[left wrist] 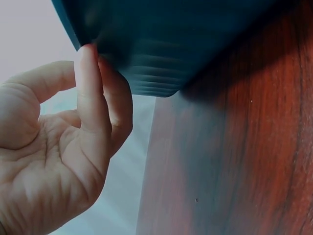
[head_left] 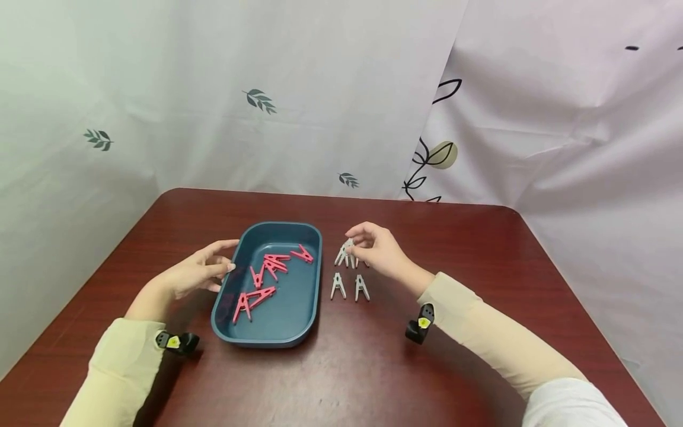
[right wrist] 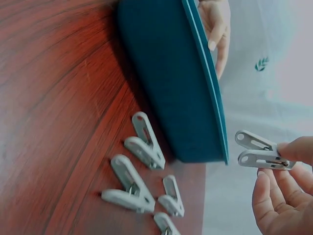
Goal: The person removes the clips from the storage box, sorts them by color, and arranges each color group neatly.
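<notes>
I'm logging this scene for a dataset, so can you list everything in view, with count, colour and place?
Table: one, dark red wood, under everything.
Tray: one, dark teal, left of centre on the table.
Pink clothespins: about six, lying inside the tray.
White clothespins: at least four on the table right of the tray, plus one held clothespin.
Curtains: white with leaf prints, behind the table.
Wrist cameras: two, black, one at each wrist.
Left hand: fingers touching the tray's left rim.
Right hand: pinching the held clothespin above the white group.
</notes>
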`<state>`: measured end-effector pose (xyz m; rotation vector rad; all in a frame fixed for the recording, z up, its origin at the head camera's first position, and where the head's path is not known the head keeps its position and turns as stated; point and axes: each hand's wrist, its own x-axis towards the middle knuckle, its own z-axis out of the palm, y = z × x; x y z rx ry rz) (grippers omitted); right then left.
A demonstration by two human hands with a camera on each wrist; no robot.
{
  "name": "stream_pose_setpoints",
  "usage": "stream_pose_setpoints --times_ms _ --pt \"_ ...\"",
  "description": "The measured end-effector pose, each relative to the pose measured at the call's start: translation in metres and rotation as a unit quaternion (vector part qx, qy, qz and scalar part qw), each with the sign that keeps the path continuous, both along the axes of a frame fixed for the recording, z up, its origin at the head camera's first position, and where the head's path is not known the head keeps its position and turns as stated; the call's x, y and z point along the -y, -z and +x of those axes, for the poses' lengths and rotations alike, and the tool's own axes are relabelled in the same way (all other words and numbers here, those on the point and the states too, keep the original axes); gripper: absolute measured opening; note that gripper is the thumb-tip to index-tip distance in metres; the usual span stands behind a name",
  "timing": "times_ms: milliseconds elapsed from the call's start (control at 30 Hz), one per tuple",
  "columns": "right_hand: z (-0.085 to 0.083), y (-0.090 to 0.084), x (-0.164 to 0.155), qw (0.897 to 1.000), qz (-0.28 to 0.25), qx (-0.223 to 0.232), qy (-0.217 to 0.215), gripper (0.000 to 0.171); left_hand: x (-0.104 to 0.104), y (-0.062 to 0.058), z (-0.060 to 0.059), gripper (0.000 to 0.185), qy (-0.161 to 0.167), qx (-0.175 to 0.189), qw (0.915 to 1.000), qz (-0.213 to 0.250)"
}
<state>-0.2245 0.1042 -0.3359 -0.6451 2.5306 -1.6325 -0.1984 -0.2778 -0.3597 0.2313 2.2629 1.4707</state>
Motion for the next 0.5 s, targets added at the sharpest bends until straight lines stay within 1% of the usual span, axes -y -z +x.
stream_pose_setpoints --times_ms 133,300,500 --pt "0.0 0.002 -0.01 1.0 0.012 -0.002 0.011 0.023 0.001 0.0 -0.001 0.069 0.007 0.004 0.9999 0.009" --pt "0.002 0.005 -0.021 1.0 0.023 0.0 0.018 0.023 0.002 0.002 -0.001 0.069 0.013 0.009 0.9997 0.018" --pt "0.002 0.006 -0.03 0.999 0.022 0.01 0.022 0.024 0.002 0.002 0.0 0.071 0.007 0.005 0.9999 0.006"
